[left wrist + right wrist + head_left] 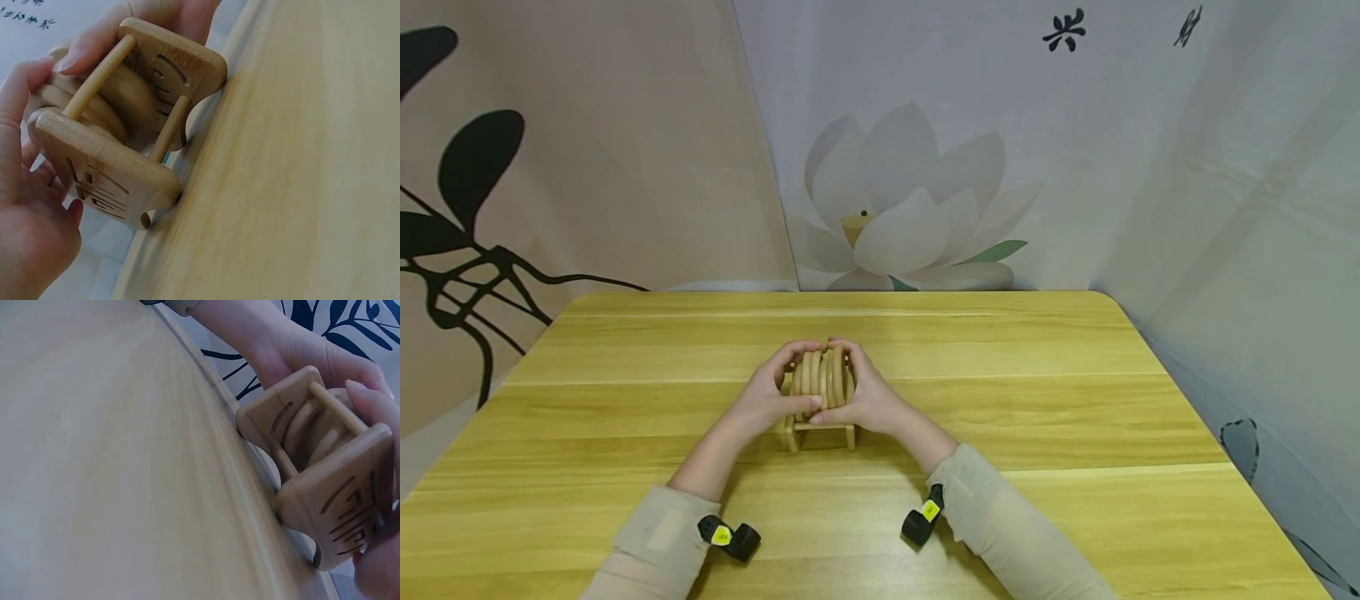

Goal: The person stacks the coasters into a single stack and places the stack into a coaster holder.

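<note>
A small wooden rack (823, 427) with carved side panels and round crossbars stands on the table. Several round wooden discs (824, 379), like coasters, sit on edge side by side in it. My left hand (766, 402) holds the row of discs from the left, thumb on the near side and fingers over the far side. From the right, my right hand (874, 402) grips the same row, its thumb close to the left one. Both wrist views show the rack's side panel (103, 165) and the discs (306, 428) between the bars; some fingers are hidden behind the rack.
The wooden table (1037, 400) extends around the rack on all sides. Behind it hangs a curtain (1150, 167) printed with a lotus and dark leaves. A black wrist camera (730, 537) is strapped to the left sleeve, another camera (922, 518) to the right.
</note>
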`<state>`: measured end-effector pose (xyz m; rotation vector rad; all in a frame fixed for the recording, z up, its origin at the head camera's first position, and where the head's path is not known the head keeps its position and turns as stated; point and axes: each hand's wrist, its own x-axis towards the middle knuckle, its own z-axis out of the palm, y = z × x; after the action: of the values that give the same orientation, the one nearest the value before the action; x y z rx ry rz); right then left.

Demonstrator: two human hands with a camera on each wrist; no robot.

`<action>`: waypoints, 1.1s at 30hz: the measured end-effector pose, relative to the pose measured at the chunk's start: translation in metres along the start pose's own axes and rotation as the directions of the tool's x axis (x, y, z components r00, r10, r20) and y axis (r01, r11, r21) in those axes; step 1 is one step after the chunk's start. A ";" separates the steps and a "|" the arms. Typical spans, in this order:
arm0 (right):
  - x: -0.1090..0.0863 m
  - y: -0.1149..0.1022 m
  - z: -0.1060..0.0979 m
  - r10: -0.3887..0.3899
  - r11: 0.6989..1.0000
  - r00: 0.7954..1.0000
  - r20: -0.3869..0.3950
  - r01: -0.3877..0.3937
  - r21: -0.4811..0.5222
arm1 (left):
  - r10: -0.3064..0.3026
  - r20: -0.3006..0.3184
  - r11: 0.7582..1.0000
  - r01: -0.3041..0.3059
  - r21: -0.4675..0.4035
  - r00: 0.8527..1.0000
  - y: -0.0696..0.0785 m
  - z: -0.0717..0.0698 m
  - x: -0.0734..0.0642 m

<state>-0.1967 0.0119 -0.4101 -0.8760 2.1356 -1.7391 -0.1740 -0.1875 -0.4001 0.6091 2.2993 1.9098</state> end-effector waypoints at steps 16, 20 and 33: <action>-0.003 0.005 -0.004 -0.016 1.000 0.999 0.045 0.016 -0.007 | -0.021 -0.007 1.000 0.021 -0.013 1.000 -0.003 0.002 -0.001; -0.004 0.004 -0.006 -0.018 1.000 0.998 0.054 0.018 0.004 | -0.030 -0.013 0.999 0.030 -0.019 0.999 -0.002 0.003 -0.001; -0.008 0.002 -0.011 0.014 1.000 0.998 0.059 -0.014 -0.005 | -0.035 -0.022 0.999 0.035 -0.003 0.999 0.001 0.003 -0.001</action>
<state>-0.1974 0.0255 -0.4105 -0.8994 2.1043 -1.6813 -0.1725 -0.1851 -0.4001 0.5461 2.3044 1.9139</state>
